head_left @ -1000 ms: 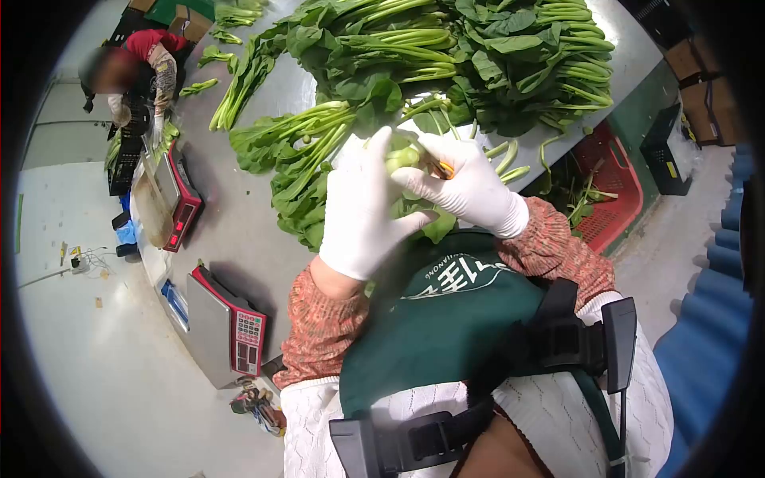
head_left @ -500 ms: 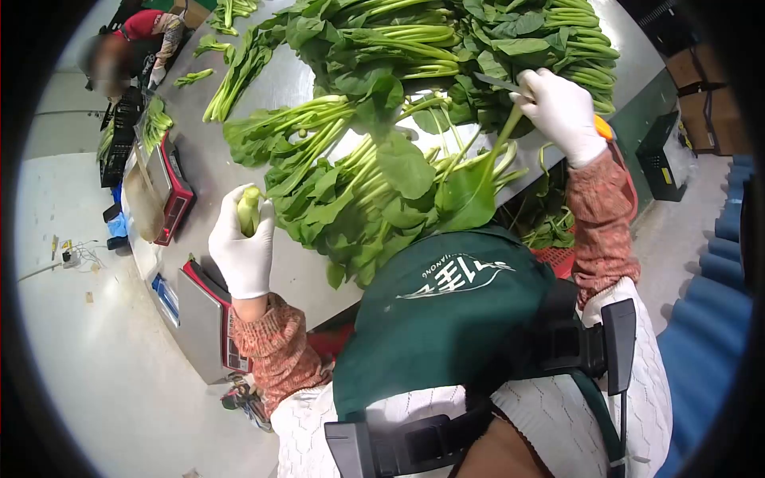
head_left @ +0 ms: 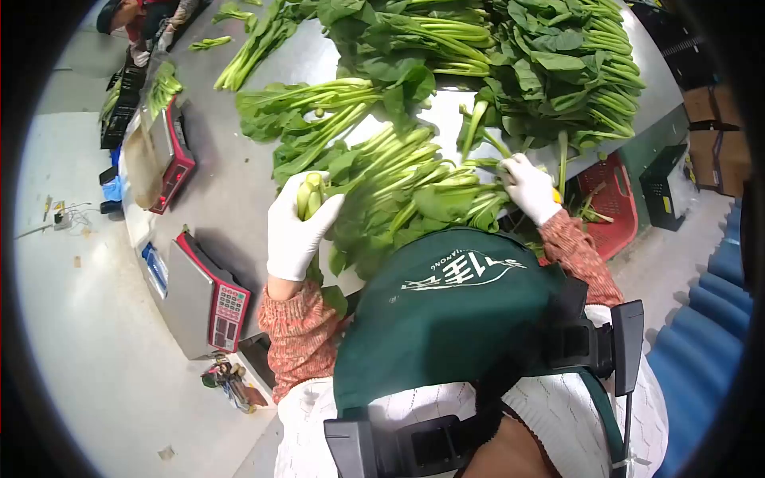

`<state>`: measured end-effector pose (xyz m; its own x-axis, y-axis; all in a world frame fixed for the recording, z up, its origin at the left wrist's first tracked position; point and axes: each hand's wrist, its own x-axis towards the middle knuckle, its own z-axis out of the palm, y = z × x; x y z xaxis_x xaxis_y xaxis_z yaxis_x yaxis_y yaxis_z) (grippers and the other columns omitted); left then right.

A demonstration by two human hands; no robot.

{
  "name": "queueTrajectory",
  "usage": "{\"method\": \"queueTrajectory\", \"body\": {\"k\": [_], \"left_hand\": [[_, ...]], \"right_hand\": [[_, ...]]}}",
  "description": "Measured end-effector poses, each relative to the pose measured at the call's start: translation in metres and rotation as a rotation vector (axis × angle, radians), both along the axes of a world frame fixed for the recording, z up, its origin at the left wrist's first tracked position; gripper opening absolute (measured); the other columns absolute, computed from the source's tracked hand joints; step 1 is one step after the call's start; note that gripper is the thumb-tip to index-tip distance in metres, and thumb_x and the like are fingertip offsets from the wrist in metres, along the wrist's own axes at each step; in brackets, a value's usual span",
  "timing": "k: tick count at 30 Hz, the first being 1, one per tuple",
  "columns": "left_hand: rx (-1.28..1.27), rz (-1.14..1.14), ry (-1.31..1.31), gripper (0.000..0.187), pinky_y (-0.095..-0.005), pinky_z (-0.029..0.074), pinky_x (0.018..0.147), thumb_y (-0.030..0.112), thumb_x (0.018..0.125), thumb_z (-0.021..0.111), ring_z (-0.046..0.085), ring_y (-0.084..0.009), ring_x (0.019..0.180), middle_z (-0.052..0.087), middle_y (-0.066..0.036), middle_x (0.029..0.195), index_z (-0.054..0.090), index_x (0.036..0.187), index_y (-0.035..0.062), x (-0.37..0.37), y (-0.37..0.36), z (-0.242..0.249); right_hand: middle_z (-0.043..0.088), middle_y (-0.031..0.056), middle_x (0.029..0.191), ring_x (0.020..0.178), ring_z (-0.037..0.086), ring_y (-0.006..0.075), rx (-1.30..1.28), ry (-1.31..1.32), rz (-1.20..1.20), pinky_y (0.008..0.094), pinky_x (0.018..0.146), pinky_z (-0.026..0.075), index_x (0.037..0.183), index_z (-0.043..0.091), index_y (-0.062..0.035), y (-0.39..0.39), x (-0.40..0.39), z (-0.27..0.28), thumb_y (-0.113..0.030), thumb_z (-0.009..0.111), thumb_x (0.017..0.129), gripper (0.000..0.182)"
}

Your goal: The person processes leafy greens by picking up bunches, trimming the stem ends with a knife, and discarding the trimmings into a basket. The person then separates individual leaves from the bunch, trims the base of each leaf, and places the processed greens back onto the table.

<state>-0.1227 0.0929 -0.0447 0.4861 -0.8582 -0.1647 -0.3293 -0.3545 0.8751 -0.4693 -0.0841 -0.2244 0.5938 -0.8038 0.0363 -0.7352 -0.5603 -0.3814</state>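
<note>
My left hand [head_left: 296,231], in a white glove, is closed around a small bunch of leafy green stalks [head_left: 309,196], their pale cut ends facing up. My right hand [head_left: 529,188], gloved too, is closed on a knife whose orange handle end [head_left: 556,196] sticks out by the wrist; I cannot make out its blade clearly. A green stalk lies close to the right fingertips. Between both hands spreads a loose heap of leafy greens [head_left: 398,171] on the metal table [head_left: 215,151].
Large stacked bunches of greens [head_left: 578,68] fill the far right of the table. Two scales [head_left: 227,307] with red trim stand at left. A red basket [head_left: 613,219] with trimmings sits below the right edge. A co-worker [head_left: 151,24] stands at far left.
My left hand has moved right, up to the heap, with its stalks. My right hand has come down and slightly left with the knife. The leafy stem beside it has dropped away.
</note>
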Motion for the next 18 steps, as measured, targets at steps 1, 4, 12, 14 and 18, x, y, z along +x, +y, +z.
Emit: {"method": "queueTrajectory", "body": {"k": [1, 4, 12, 14, 18], "left_hand": [[0.013, 0.014, 0.053, 0.029, -0.0213, 0.046, 0.071, 0.009, 0.083, 0.076, 0.054, -0.0041, 0.078, 0.063, 0.002, 0.092, 0.064, 0.109, 0.0025, -0.001, 0.001, -0.002], [0.034, 0.048, 0.143, 0.027, -0.0206, 0.044, 0.071, 0.009, 0.084, 0.076, 0.052, -0.0036, 0.078, 0.062, 0.003, 0.092, 0.065, 0.108, 0.0025, -0.006, 0.0, -0.01], [0.006, 0.016, 0.077, 0.023, -0.0206, 0.045, 0.072, 0.007, 0.085, 0.074, 0.053, -0.0037, 0.078, 0.062, 0.002, 0.091, 0.066, 0.106, 0.0017, -0.011, -0.006, -0.01], [0.001, 0.022, 0.054, 0.024, -0.0208, 0.046, 0.072, 0.007, 0.085, 0.074, 0.053, -0.0037, 0.078, 0.063, 0.002, 0.091, 0.065, 0.107, 0.0018, -0.011, -0.005, -0.011], [-0.043, 0.014, 0.02, 0.024, -0.0208, 0.046, 0.072, 0.006, 0.086, 0.074, 0.054, -0.0042, 0.078, 0.063, 0.002, 0.09, 0.066, 0.107, 0.002, -0.015, -0.006, -0.009]], "right_hand": [[0.062, 0.0059, 0.094, 0.076, 0.066, 0.0329, -0.049, 0.033, -0.036, 0.0431, 0.065, 0.054, 0.098, 0.062, -0.0169, 0.0, -0.021, 0.001, -0.016, 0.066, 0.082, 0.016], [0.062, 0.0076, 0.089, 0.077, 0.065, 0.0336, -0.027, 0.151, -0.171, 0.0453, 0.064, 0.052, 0.091, 0.063, -0.0152, -0.006, -0.074, 0.011, -0.015, 0.064, 0.081, 0.01], [0.069, 0.0098, 0.11, 0.091, 0.069, 0.0303, -0.098, 0.327, -0.175, 0.0395, 0.076, 0.056, 0.118, 0.068, -0.0173, -0.006, -0.105, 0.072, -0.02, 0.07, 0.08, 0.038], [0.07, 0.009, 0.108, 0.089, 0.069, 0.0284, -0.052, -0.03, -0.152, 0.0334, 0.077, 0.056, 0.118, 0.068, -0.0138, -0.003, -0.058, 0.091, -0.012, 0.073, 0.08, 0.038], [0.068, 0.0097, 0.113, 0.086, 0.07, 0.0255, -0.069, -0.293, 0.264, 0.0327, 0.073, 0.058, 0.127, 0.062, -0.0139, 0.013, 0.047, 0.056, -0.018, 0.077, 0.076, 0.053]]}}
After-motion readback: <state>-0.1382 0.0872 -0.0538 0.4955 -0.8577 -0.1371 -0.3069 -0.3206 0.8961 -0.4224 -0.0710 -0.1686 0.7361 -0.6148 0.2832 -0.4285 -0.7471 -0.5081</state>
